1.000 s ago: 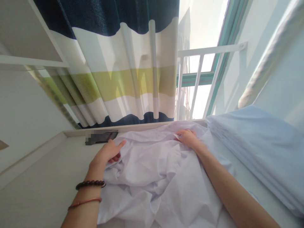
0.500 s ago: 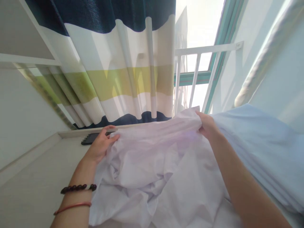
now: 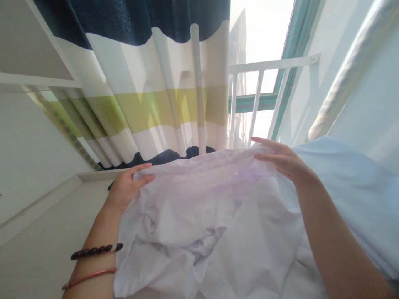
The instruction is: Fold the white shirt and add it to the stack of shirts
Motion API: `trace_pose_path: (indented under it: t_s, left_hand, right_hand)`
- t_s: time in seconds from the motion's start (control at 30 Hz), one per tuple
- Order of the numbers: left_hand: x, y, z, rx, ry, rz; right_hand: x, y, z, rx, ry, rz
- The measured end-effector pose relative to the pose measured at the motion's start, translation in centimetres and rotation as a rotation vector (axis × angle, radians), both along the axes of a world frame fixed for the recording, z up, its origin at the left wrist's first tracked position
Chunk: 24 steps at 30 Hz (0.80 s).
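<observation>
A large white cloth (image 3: 199,216), rumpled in its lower part, fills the middle of the view. Its far edge is raised and stretched between my two hands. My left hand (image 3: 129,182) grips the left end of that edge, thumb on the near side and fingers behind. At the right end, my right hand (image 3: 282,158) pinches the edge between thumb and fingers, with the index finger stretched out above. Whether the cloth is a sheet or a garment, I cannot tell. Folds hide most of the surface under it.
Pale blue folded fabric (image 3: 349,178) lies to the right. A striped curtain (image 3: 156,83) hangs beyond, beside a white railing (image 3: 274,65) and a green-framed window (image 3: 288,45). A dark object (image 3: 110,186) shows partly behind my left hand. A light board surface (image 3: 62,224) is at left.
My hands have moved farther apart, the left one to the left and the right one to the right. The cloth's edge is wider, and the dark object is now mostly covered.
</observation>
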State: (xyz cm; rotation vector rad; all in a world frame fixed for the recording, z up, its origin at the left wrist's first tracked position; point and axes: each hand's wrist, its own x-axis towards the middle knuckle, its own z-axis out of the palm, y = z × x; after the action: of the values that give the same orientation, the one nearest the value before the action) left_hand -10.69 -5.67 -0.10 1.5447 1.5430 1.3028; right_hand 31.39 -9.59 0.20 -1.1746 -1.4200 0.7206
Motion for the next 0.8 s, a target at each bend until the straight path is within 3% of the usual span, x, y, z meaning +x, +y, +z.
trace_pose_path:
  t_s: [0.1, 0.2, 0.3, 0.43, 0.57, 0.67, 0.73, 0.8]
  left_hand:
    - [-0.3, 0.8, -0.4, 0.127, 0.375, 0.16]
    - [-0.4, 1.1, -0.5, 0.32, 0.471, 0.184]
    - [-0.2, 0.7, -0.1, 0.344, 0.231, 0.079]
    - [0.3, -0.3, 0.5, 0.132, -0.371, -0.005]
    - [0.7, -0.7, 0.7, 0.103, -0.499, -0.017]
    - [0.2, -0.4, 0.5, 0.109, -0.35, -0.015]
    - [-0.5, -0.1, 0.5, 0.106, -0.106, -0.022]
    - [-1.2, 0.1, 0.4, 0.048, 0.184, -0.082]
  right_hand:
    - [-0.6, 0.0, 0.7, -0.074, -0.29, -0.135]
    - [-0.9, 0.0, 1.2, -0.006, -0.335, -0.285]
    - [-0.6, -0.4, 1.5, -0.033, -0.155, -0.191]
    - [-0.2, -0.5, 1.3, -0.091, 0.227, 0.027]
    - [-0.7, 0.0, 1.0, -0.029, 0.379, 0.018]
    - [-0.8, -0.1, 1.1, -0.081, 0.256, -0.1]
    - [-0.6, -0.7, 1.5, -0.145, 0.026, -0.12]
    - [-0.3, -1.5, 2.1, -0.261, -0.298, -0.051]
